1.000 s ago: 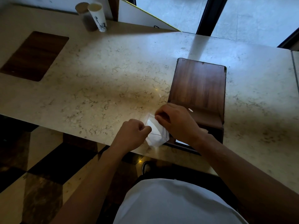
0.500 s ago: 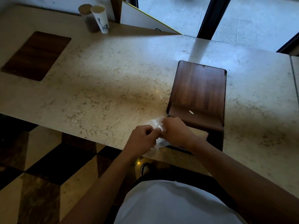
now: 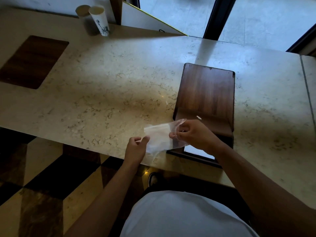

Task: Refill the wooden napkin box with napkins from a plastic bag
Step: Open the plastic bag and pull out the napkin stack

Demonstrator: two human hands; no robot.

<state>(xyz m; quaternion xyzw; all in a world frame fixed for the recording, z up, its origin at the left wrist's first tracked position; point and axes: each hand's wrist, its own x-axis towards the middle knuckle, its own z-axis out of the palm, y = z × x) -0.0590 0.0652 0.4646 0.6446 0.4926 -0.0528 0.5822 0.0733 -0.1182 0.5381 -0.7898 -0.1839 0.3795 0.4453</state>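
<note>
Lower centre: napkin stack [image 3: 159, 140] soft, light; plastic bag [image 3: 176, 127] slippery, pinched by right hand [image 3: 193, 134]; left hand [image 3: 136, 147] pinching stack edge

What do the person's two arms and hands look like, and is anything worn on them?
Both forearms are bare up to the picture's edge: no sleeves, gloves, watch or bracelet show. The left hand and the right hand carry no visible rings, though some fingers are curled out of sight. The only clothing visible is a white shirt over the torso.
</note>
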